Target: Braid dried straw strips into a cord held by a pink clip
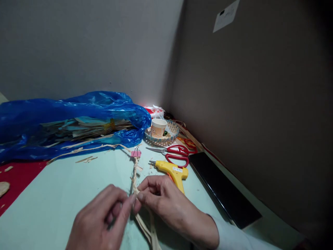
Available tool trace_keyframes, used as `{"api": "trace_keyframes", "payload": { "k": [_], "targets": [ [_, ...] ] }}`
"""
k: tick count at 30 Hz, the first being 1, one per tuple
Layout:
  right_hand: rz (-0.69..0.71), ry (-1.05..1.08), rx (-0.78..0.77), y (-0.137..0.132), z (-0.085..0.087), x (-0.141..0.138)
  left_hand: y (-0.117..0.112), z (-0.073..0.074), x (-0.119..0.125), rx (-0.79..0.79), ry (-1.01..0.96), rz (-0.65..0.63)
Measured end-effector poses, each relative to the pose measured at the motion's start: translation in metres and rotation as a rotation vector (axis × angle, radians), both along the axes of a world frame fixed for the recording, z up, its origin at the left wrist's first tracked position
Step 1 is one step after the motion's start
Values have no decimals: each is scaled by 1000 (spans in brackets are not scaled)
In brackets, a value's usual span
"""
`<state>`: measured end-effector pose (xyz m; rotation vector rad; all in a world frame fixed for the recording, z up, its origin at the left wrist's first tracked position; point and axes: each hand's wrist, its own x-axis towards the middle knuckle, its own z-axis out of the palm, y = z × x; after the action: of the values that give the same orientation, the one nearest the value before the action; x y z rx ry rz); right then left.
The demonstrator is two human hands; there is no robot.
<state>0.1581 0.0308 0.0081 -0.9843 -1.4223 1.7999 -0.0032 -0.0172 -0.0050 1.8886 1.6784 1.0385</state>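
Note:
A braid of pale straw strips (134,173) lies on the light green table top (65,187), its far end held by a pink binder clip (135,153). My left hand (100,218) and my right hand (166,201) meet at the near part of the braid. Both pinch the strips between thumb and fingertips. Loose strip ends (149,231) trail toward me under my right wrist.
A yellow glue gun (173,171) lies just beyond my right hand, with red-handled scissors (177,154) behind it. A small woven basket (162,137) holds a paper cup (158,127). A blue plastic bag (73,121) of straw fills the left. A black slab (223,189) lies right.

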Motion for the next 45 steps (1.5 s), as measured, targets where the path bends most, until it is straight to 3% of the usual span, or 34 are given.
{"api": "trace_keyframes", "payload": {
  "k": [2,4,6,9,17,23,26,33,36,41,45],
  "targets": [
    [-3,48,-15,0,-2,-1,11,6,-3,-349,-305,23],
    [15,109,-52,-2,-3,-2,21,8,-4,-564,-567,-99],
    [46,129,-54,-3,-4,-3,27,6,-5,-662,-695,-222],
    [67,40,36,-3,-3,-1,31,5,-9,-722,-707,-323],
    [129,-280,180,-2,3,7,39,-5,-24,-778,-643,-426],
    [179,-397,312,-6,15,12,29,1,-15,-846,-691,-273],
    [186,-426,369,-5,16,13,24,2,-8,-803,-762,-232],
    [188,-526,462,-4,18,15,24,-4,2,-864,-972,-133],
    [197,-542,483,-4,18,16,27,-5,1,-888,-905,-120],
    [282,-464,454,2,22,21,27,0,1,-743,-758,-224],
    [268,-625,576,7,27,27,26,3,1,-764,-684,-174]
  ]
}}
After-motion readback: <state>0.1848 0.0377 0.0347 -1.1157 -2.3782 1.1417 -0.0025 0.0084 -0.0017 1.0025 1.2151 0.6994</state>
